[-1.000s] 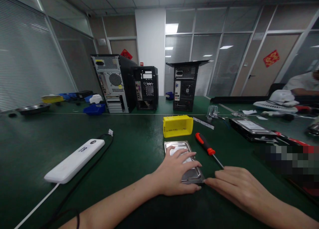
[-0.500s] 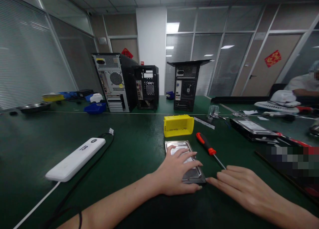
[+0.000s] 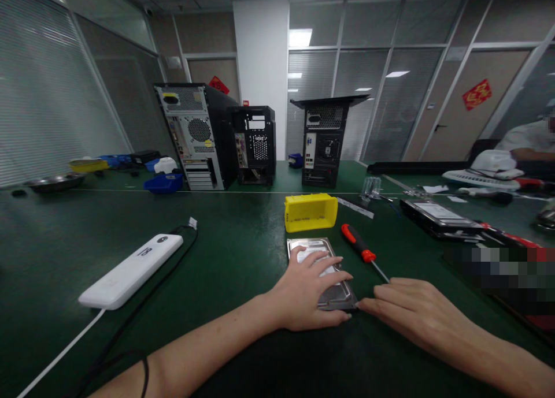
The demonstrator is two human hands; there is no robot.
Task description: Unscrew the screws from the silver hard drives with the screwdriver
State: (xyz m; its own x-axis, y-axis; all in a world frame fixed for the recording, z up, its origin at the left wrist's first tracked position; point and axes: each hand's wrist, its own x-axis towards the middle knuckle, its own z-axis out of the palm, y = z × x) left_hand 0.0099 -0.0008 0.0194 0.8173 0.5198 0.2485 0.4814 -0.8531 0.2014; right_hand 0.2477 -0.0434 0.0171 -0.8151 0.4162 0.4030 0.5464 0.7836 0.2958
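Note:
A silver hard drive [image 3: 337, 297] lies flat on the green table. My left hand [image 3: 310, 285] is spread over its top, the fingers across the label and the thumb along the near edge, steadying it. My right hand [image 3: 410, 308] is closed, its index fingertip against the drive's near right corner; whatever is pinched there is hidden or too small to make out. Just beyond the right hand lies a red and black screwdriver [image 3: 358, 243], the tip of its shaft hidden by the knuckles. Behind the drive, a yellow bin [image 3: 311, 211] rests on its side with small dark bits inside.
To the left is a white power strip [image 3: 132, 271] with cables. Computer cases [image 3: 217, 138] stand along the back. On the right are more hard drives [image 3: 437, 214] and red-handled tools [image 3: 511, 236]. A person [image 3: 526, 138] sits at the far right.
The view has tilted down slightly, so everything sits a little higher or lower in frame. Both hands keep nearly the same places on the drive.

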